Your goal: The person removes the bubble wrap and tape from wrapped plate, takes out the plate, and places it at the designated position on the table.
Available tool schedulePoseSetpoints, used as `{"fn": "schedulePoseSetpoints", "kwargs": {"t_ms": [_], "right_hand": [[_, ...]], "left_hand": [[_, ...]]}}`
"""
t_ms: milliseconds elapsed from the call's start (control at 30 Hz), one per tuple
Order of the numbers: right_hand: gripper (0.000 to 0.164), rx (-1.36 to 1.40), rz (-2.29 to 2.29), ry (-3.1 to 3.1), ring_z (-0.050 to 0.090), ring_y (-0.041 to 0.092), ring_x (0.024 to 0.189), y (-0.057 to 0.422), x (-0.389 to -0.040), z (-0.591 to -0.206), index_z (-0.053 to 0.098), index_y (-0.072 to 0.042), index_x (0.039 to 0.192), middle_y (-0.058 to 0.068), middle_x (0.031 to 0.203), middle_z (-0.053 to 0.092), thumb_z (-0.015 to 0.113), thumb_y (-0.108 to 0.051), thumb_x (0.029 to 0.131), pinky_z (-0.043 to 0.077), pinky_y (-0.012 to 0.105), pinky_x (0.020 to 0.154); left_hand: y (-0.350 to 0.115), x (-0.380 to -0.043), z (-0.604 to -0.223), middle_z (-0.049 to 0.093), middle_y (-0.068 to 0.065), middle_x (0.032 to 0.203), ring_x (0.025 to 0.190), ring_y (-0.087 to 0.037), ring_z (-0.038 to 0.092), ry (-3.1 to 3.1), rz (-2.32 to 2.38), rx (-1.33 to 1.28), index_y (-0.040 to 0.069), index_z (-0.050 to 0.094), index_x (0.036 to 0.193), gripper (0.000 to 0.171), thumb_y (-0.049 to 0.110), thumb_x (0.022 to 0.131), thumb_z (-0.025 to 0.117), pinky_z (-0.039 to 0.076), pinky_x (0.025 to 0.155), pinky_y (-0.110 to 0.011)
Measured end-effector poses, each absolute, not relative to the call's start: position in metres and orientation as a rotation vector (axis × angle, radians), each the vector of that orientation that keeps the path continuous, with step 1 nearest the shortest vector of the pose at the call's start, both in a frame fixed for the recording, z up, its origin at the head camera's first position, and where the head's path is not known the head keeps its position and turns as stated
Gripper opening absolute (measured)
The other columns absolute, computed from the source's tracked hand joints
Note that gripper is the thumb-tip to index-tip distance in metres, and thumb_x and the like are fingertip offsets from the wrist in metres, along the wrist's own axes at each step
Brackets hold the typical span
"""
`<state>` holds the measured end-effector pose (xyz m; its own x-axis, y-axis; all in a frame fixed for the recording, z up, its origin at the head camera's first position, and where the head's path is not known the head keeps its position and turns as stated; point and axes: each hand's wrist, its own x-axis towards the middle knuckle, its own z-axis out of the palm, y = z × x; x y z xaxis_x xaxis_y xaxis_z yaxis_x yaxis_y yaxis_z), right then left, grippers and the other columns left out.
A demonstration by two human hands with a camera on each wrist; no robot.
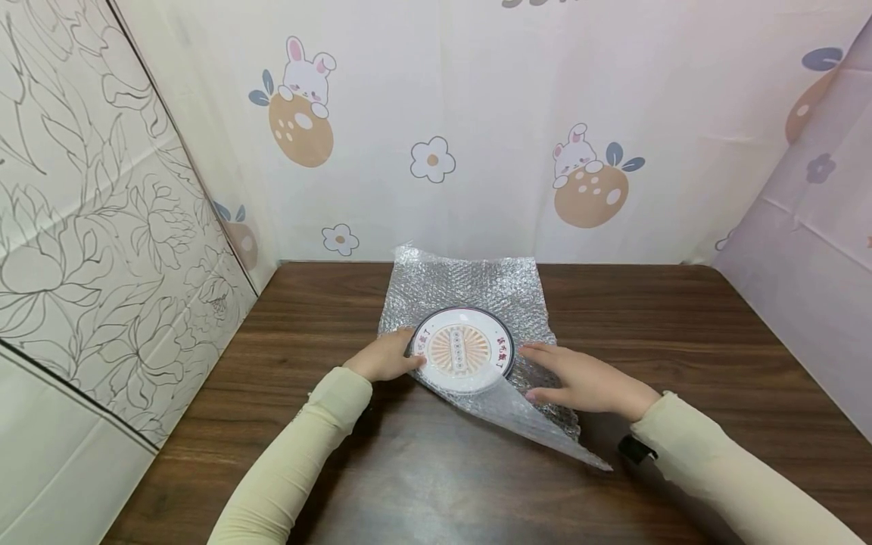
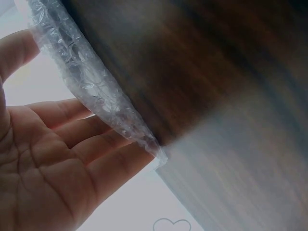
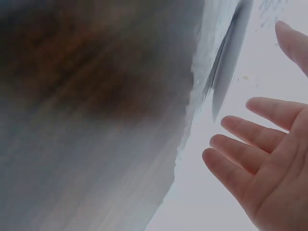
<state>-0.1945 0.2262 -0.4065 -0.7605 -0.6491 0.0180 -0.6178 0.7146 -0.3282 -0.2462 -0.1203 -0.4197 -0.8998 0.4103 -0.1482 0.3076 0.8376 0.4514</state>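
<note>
A round white plate (image 1: pixel 443 329) with a dark rim, red characters and an orange sunburst rests face up on a sheet of bubble wrap (image 1: pixel 470 280). A near corner of the wrap is folded over the plate's lower rim, its pointed tip trailing to the right. My left hand (image 1: pixel 387 357) touches the plate's left edge, thumb over the rim. In the left wrist view its straightish fingers (image 2: pixel 115 159) reach behind the wrap's edge (image 2: pixel 101 91), fingertips hidden. Beside the plate's right side hovers my right hand (image 1: pixel 582 378), fingers (image 3: pixel 240 154) spread with nothing held.
A dark brown wooden table (image 1: pixel 613 303) lies under everything. Behind it hangs a pale curtain (image 1: pixel 490 91) printed with rabbits and flowers. A white panel (image 1: pixel 75 189) with line-drawn flowers stands at the left.
</note>
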Motion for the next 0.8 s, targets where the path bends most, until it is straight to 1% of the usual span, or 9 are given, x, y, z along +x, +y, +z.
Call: {"fn": "schedulePoseSetpoints", "kwargs": {"t_ms": [133,333,433,567,667,800], "right_hand": [[0.077,-1.012,-0.521,2.856,0.041,0.042,0.139,0.225,-0.207,-0.409,0.039,-0.004,0.15,0.022,0.152,0.041,0.062,-0.05,0.092,0.04,0.058,0.108],[0.083,-0.905,-0.518,2.864,0.04,0.044,0.138,0.223,-0.226,-0.412,0.033,-0.005,0.152,0.024,0.155,0.034,0.065,-0.049,0.09,0.04,0.059,0.107],[0.089,-0.859,-0.495,2.84,0.036,0.045,0.14,0.222,-0.234,-0.415,0.029,-0.005,0.154,0.025,0.157,0.028,0.067,-0.052,0.088,0.038,0.06,0.109],[0.097,-0.841,-0.474,2.784,0.028,0.047,0.143,0.222,-0.241,-0.418,0.026,0.0,0.154,0.028,0.159,0.021,0.068,-0.055,0.086,0.034,0.061,0.111],[0.101,-0.849,-0.436,2.755,0.025,0.049,0.144,0.221,-0.246,-0.42,0.024,0.003,0.153,0.03,0.159,0.018,0.068,-0.058,0.085,0.031,0.061,0.113],[0.105,-0.84,-0.375,2.739,0.02,0.048,0.146,0.219,-0.251,-0.422,0.024,0.003,0.153,0.03,0.159,0.015,0.068,-0.061,0.082,0.028,0.061,0.115]], "left_hand": [[-0.12,-0.246,-0.42,0.044,-0.02,0.15,0.142,-0.035,0.039,2.775,0.631,0.549,0.001,0.043,0.146,0.062,0.032,0.095,0.062,0.031,0.119,-0.046],[-0.12,-0.246,-0.421,0.044,-0.02,0.15,0.142,-0.035,0.038,2.776,0.62,0.545,0.001,0.042,0.146,0.063,0.033,0.096,0.062,0.031,0.119,-0.046],[-0.12,-0.245,-0.42,0.043,-0.021,0.151,0.142,-0.036,0.038,2.776,0.618,0.541,0.0,0.041,0.147,0.064,0.034,0.096,0.062,0.031,0.119,-0.046],[-0.12,-0.245,-0.42,0.042,-0.021,0.151,0.143,-0.035,0.037,2.776,0.618,0.534,0.001,0.04,0.147,0.065,0.034,0.096,0.062,0.03,0.119,-0.046],[-0.12,-0.245,-0.42,0.043,-0.02,0.151,0.143,-0.035,0.037,2.775,0.622,0.534,0.001,0.041,0.147,0.064,0.033,0.096,0.062,0.03,0.119,-0.046],[-0.12,-0.246,-0.42,0.043,-0.02,0.151,0.143,-0.035,0.037,2.779,0.61,0.538,0.001,0.041,0.147,0.064,0.034,0.096,0.062,0.03,0.119,-0.045]]}}
